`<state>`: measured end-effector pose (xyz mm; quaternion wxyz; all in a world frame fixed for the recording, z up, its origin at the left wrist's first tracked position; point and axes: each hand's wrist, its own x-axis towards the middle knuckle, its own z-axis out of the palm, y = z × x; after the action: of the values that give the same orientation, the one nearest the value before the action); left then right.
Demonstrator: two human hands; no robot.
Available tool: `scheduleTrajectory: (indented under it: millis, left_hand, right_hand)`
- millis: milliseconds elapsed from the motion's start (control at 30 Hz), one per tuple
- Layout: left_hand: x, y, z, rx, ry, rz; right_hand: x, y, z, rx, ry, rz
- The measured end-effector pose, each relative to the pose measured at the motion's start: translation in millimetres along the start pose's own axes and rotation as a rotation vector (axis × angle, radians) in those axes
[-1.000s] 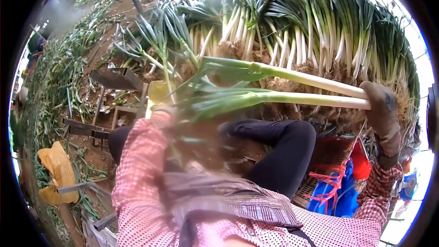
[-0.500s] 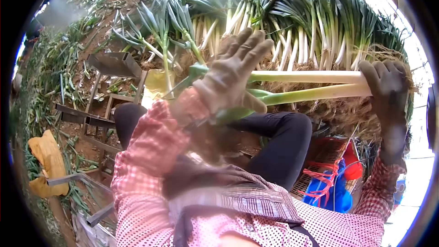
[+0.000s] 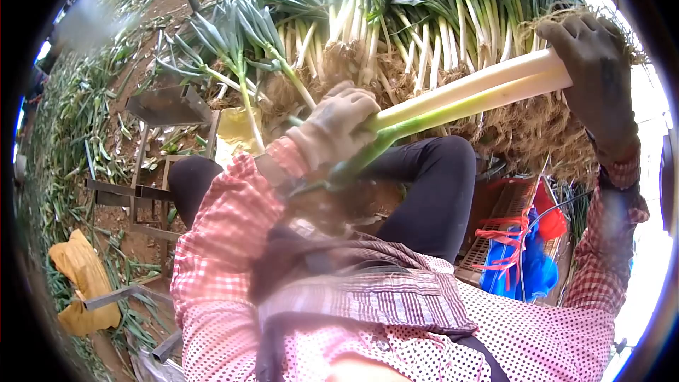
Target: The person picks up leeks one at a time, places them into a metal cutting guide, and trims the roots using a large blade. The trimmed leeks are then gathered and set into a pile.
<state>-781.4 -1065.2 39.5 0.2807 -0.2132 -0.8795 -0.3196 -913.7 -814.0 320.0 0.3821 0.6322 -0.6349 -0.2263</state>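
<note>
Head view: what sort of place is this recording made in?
Likely an outdoor farm sorting spot for a green onion harvest: a big pile of green onions with roots on, bare soil littered with trimmed leaves, and two stalks held in gloved hands.

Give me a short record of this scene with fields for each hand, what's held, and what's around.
left hand: gloved, closed around the green part of the leeks
right hand: gloved, gripping the white root end
held item: two leeks, stalks side by side, tilted up toward the right
behind: stacked leeks, roots facing the person
lower right: red basket, blue bag
left ground: yellow cloth
</note>
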Motion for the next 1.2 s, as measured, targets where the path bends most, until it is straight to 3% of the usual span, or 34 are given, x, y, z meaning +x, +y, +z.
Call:
scheduleTrajectory:
  millis: [133,233,267,367,433,467,633,700,767,833,900,967,1067,1200]
  left_hand:
    - [2,-6,32,-0.023,0.403,-0.111]
    - [9,-11,45,-0.020,0.453,-0.190]
    - [7,-13,54,-0.080,0.421,-0.261]
    - [22,30,22,-0.706,0.136,-0.827]
    - [10,8,28,-0.612,-0.075,-0.471]
    - [14,9,27,-0.487,-0.070,-0.323]
    - [34,41,-7,-0.341,0.003,-0.471]
    - [36,37,-26,-0.413,0.312,-0.235]
    - [48,27,-80,-0.064,0.433,0.049]
    - [38,50,-161,0.405,0.334,-0.214]
    - [19,104,-244,0.845,0.444,-0.101]
    - [-9,155,-295,1.090,0.431,-0.166]
    - [-49,207,-333,1.391,0.333,-0.449]
    - [-160,207,-350,1.749,0.037,-1.173]
  right_hand:
    - [19,-18,-29,-0.028,-0.068,0.044]
    - [32,-22,-37,-0.086,-0.092,0.067]
    - [35,-19,-32,-0.097,-0.070,0.064]
    - [42,-11,-21,-0.110,-0.053,0.068]
    - [46,-7,-20,-0.110,-0.055,0.081]
    - [47,-7,-20,-0.108,-0.056,0.092]
    - [47,-2,-24,-0.048,-0.064,0.149]
    - [43,-4,-28,0.006,-0.061,0.181]
    - [48,-9,-30,0.070,-0.022,0.182]
    - [68,-15,-29,0.193,0.053,0.163]
    - [110,-34,-22,0.398,0.147,0.117]
    - [162,-63,-10,0.633,0.261,0.075]
    - [263,-132,16,1.006,0.420,-0.010]
    - [409,-281,45,1.244,0.451,-0.111]
